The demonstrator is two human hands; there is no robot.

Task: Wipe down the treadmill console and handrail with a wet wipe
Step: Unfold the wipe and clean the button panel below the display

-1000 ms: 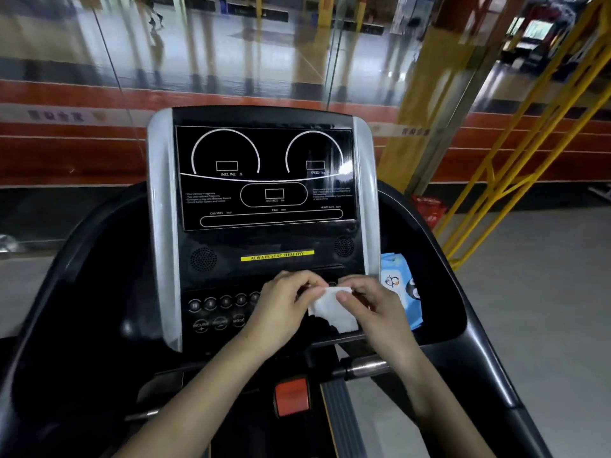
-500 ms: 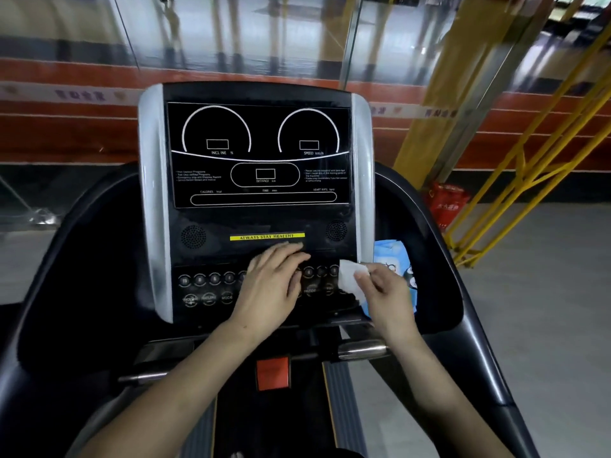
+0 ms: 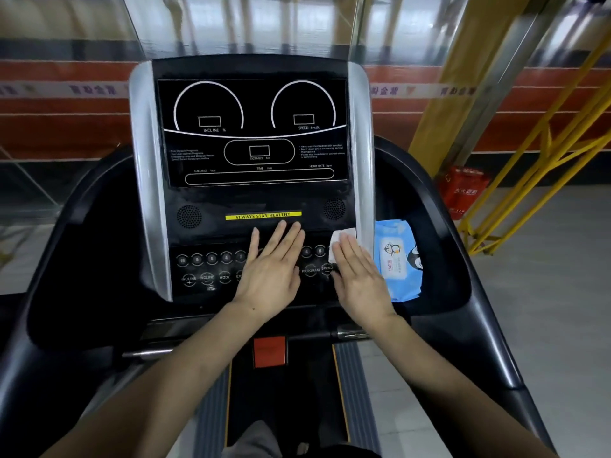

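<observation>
The treadmill console stands in front of me, a black display with silver side strips and a row of round buttons below. My left hand lies flat and empty on the middle of the button panel, fingers apart. My right hand presses flat on a white wet wipe at the right end of the button panel; the wipe shows above my fingertips. The black handrail curves around both sides of the console. A short silver grip bar sits under my right wrist.
A blue pack of wet wipes rests in the right tray beside the console. A red stop tab hangs below the panel. Yellow railings and a red box stand to the right, a glass wall ahead.
Both hands held the wipe together at the panel's middle; then the left let go and lay flat, and the right carried the wipe to the right end and flattened on it.
</observation>
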